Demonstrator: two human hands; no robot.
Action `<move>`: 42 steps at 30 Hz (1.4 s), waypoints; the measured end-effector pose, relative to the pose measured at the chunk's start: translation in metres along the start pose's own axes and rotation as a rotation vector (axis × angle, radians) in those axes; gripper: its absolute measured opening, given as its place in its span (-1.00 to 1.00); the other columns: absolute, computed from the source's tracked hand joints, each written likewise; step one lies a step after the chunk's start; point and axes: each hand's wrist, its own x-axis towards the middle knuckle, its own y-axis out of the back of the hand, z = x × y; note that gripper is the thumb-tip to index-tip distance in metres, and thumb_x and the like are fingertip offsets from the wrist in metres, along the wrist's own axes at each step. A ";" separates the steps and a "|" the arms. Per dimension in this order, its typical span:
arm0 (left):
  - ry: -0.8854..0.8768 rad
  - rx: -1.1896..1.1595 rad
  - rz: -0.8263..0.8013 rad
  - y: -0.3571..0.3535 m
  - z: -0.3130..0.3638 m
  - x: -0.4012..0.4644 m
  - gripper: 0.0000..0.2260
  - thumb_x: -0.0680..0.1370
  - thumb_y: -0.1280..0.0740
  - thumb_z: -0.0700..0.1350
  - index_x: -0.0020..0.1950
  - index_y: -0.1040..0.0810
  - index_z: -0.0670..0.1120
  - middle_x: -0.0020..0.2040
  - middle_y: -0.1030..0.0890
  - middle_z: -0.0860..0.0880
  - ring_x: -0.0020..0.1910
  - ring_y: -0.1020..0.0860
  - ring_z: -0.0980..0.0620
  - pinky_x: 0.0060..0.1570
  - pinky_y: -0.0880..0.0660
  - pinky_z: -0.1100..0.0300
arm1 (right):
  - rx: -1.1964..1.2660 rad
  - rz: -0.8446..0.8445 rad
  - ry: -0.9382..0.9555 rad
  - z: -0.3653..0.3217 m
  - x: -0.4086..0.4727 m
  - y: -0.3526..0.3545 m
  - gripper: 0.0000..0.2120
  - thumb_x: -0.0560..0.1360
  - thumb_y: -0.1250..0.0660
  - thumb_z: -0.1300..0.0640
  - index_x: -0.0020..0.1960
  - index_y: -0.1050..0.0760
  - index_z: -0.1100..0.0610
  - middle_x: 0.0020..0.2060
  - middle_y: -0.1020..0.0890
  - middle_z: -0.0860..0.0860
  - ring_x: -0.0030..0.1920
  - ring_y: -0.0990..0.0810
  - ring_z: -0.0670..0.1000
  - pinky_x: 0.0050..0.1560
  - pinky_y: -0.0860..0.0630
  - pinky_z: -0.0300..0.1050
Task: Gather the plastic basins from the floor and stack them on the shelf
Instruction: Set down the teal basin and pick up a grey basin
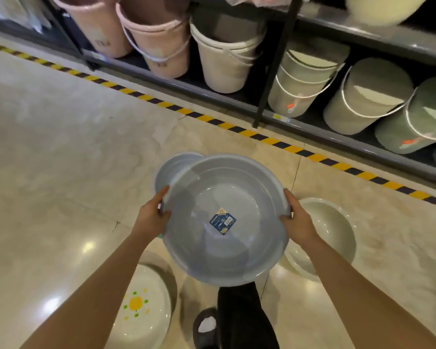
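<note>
I hold a large grey-blue plastic basin [224,195] with a blue label in its bottom, raised above the floor. My left hand [152,214] grips its left rim and my right hand [297,219] grips its right rim. A second grey-blue basin [170,167] shows behind its upper left edge; whether it rests on the floor is unclear. A pale green basin [335,227] lies on the floor to the right. On the floor at the lower left sits a white basin [146,308] with a yellow sun print. The dark metal shelf [337,133] runs along the top right.
Pink buckets [159,41], a white bucket [224,61] and green buckets [363,102] lie tilted on the lowest shelf. A black upright post [275,64] divides the shelf. Yellow-black tape [212,119] marks the glossy floor. My dark trouser leg and slipper [207,326] are below the basin.
</note>
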 end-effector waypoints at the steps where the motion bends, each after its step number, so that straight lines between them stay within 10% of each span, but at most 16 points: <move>1: 0.014 -0.013 0.017 0.006 -0.004 0.008 -0.43 0.51 -0.30 -0.23 0.48 -0.28 0.10 0.01 -0.63 -0.22 -0.13 -0.58 -0.18 -0.02 -0.52 0.01 | -0.025 -0.026 0.014 -0.010 0.013 -0.008 -0.30 0.49 -0.34 0.24 0.52 -0.15 -0.08 0.38 -0.40 -0.01 0.30 -0.41 0.03 0.18 -0.32 -0.18; 13: 0.182 -0.063 0.187 0.007 -0.056 0.129 -0.41 0.51 -0.27 -0.24 0.51 -0.23 0.09 0.09 -0.60 -0.08 -0.15 -0.55 -0.08 -0.12 -0.43 0.12 | -0.172 -0.207 0.120 -0.073 0.186 -0.098 -0.36 0.52 -0.34 0.10 0.48 -0.14 -0.23 0.27 -0.44 -0.14 0.31 -0.43 0.05 0.20 -0.39 -0.06; 26: 0.329 -0.013 0.130 -0.086 -0.195 0.256 -0.30 0.48 -0.23 -0.30 0.55 -0.07 0.08 0.08 -0.59 -0.24 -0.12 -0.49 -0.12 -0.13 -0.41 0.10 | -0.363 -0.265 0.155 0.025 0.343 -0.224 -0.36 0.58 -0.18 0.21 0.54 -0.01 -0.15 0.47 -0.32 -0.06 0.41 -0.36 0.11 0.35 -0.33 0.02; 42: 0.335 0.152 -0.044 -0.082 -0.192 0.268 -0.36 0.54 -0.31 -0.08 0.55 -0.09 -0.10 0.49 -0.25 -0.19 0.43 -0.24 -0.23 0.40 -0.21 -0.07 | -0.436 -0.523 -0.025 0.041 0.340 -0.236 -0.36 0.58 -0.21 0.09 0.55 0.03 -0.07 0.52 -0.19 -0.01 0.47 -0.25 0.07 0.31 -0.23 -0.16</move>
